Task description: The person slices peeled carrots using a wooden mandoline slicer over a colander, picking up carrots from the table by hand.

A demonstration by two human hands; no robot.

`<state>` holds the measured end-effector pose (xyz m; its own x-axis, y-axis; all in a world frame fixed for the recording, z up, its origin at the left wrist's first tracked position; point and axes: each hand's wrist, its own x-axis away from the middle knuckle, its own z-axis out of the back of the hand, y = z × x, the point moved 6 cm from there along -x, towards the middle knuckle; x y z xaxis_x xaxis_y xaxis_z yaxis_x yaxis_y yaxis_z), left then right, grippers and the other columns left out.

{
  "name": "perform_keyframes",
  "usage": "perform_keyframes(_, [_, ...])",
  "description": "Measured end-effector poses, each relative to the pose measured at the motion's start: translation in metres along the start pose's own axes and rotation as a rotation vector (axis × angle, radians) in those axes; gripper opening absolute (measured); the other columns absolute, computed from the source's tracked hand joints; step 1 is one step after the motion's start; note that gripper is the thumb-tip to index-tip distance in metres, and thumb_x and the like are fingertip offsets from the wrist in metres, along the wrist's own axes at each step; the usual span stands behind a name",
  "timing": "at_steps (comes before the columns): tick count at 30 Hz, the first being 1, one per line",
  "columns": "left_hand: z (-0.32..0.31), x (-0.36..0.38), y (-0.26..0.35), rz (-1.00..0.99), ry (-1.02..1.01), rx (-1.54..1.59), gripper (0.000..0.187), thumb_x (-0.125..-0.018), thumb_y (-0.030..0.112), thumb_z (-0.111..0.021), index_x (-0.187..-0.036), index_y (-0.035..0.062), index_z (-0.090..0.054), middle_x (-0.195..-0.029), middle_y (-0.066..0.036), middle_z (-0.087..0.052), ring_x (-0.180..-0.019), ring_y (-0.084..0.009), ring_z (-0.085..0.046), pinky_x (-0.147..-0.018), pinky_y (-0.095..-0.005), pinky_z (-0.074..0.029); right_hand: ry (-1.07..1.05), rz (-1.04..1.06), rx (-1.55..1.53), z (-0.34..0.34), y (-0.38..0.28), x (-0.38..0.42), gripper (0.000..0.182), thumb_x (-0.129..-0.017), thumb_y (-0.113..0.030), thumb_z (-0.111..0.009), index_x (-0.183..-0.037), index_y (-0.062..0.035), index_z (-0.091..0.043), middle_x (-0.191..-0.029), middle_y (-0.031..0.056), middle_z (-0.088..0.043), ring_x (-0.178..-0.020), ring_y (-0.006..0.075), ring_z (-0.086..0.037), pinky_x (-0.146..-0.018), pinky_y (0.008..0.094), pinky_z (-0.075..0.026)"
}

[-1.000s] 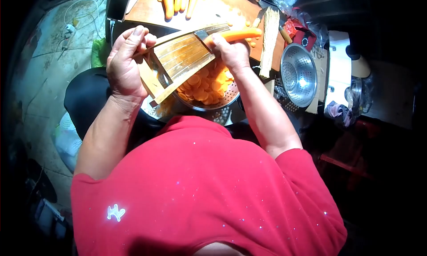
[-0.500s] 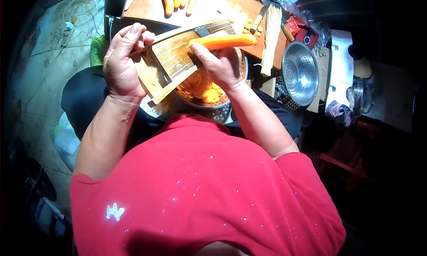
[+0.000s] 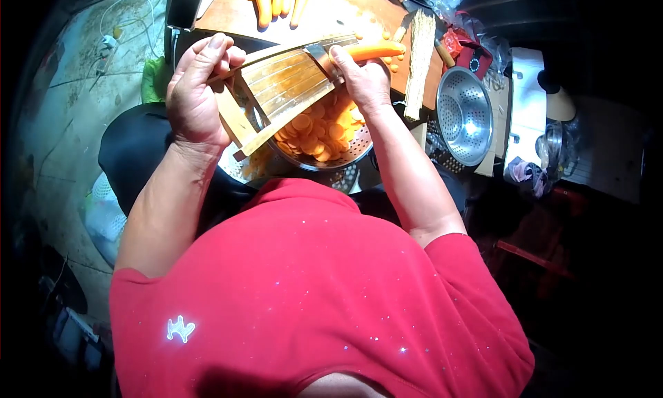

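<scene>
A wooden slicer (image 3: 283, 83) slants over a colander (image 3: 360, 146) that holds many round carrot slices (image 3: 321, 137). My left hand (image 3: 200, 90) is closed on the slicer's left edge, near its lower frame. My right hand (image 3: 364, 80) grips a long peeled carrot (image 3: 376, 50), with the thumb on top, at the slicer's upper right end beside its dark blade strip (image 3: 322, 59). The carrot points to the right, and its near end is covered by my fingers.
Whole carrots (image 3: 280, 1) and scattered slices lie on an orange-brown board (image 3: 331, 7). Right of them are a straw brush (image 3: 418, 66), a knife handle, plastic bags and an empty metal colander (image 3: 465, 115). A white box (image 3: 526, 108) stands farther right.
My right hand has moved up and to the right along the slicer with the carrot, uncovering more of the slicer's boards and the slices below. My left hand has barely shifted.
</scene>
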<state>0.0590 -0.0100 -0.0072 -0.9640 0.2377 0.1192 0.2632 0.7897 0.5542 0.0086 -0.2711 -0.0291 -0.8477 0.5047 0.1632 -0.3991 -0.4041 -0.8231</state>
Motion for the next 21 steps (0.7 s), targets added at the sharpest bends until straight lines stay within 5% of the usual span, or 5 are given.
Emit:
perform_keyframes(5, [0.0, -0.001, 0.0, 0.006, 0.001, 0.002, 0.013, -0.09, 0.013, -0.059, -0.092, 0.0004, -0.062, -0.069, -0.001, -0.054, -0.074, -0.0123, -0.058, -0.076, -0.0238, -0.046, 0.059, 0.11, -0.399, 0.015, -0.009, 0.001, 0.032, -0.081, -0.016, -0.07, -0.107, -0.0003, -0.058, -0.096, 0.0048, -0.06, -0.089, 0.0135, -0.056, -0.079, 0.0263, -0.044])
perform_keyframes(8, [0.001, -0.002, 0.0, 0.003, 0.005, -0.008, 0.013, -0.09, 0.013, -0.059, -0.092, 0.0005, -0.062, -0.069, -0.001, -0.054, -0.074, -0.0122, -0.058, -0.076, -0.0237, -0.046, 0.092, 0.138, -0.316, 0.02, -0.011, -0.003, 0.032, -0.08, -0.014, -0.069, -0.104, 0.0038, -0.059, -0.1, 0.0104, -0.063, -0.09, 0.016, -0.061, -0.08, 0.0272, -0.048])
perform_keyframes(12, [0.002, -0.002, 0.0, 0.004, 0.014, -0.003, 0.013, -0.089, 0.013, -0.06, -0.091, 0.0004, -0.062, -0.069, -0.001, -0.055, -0.074, -0.0125, -0.059, -0.076, -0.024, -0.046, 0.018, 0.193, -0.195, 0.017, -0.036, 0.013, 0.027, -0.082, -0.014, -0.07, -0.102, 0.0008, -0.061, -0.093, 0.0059, -0.064, -0.086, 0.0125, -0.06, -0.078, 0.0251, -0.047])
perform_keyframes(16, [0.001, 0.0, 0.0, 0.008, 0.024, 0.027, 0.013, -0.089, 0.013, -0.06, -0.091, 0.0003, -0.062, -0.069, -0.001, -0.054, -0.074, -0.0129, -0.059, -0.076, -0.0245, -0.047, -0.156, 0.491, -0.066, -0.005, -0.084, 0.065, 0.024, -0.083, -0.013, -0.07, -0.099, 0.0026, -0.062, -0.086, 0.0063, -0.067, -0.078, 0.0136, -0.063, -0.072, 0.0243, -0.05])
perform_keyframes(21, [0.002, 0.002, -0.001, 0.013, 0.011, 0.014, 0.013, -0.089, 0.013, -0.06, -0.091, 0.0005, -0.062, -0.069, -0.001, -0.054, -0.075, -0.0131, -0.058, -0.076, -0.0246, -0.047, -0.037, 0.32, -0.181, 0.011, -0.03, -0.001, 0.024, -0.078, -0.01, -0.07, -0.097, 0.0019, -0.062, -0.088, 0.0086, -0.068, -0.078, 0.0173, -0.065, -0.072, 0.0298, -0.052])
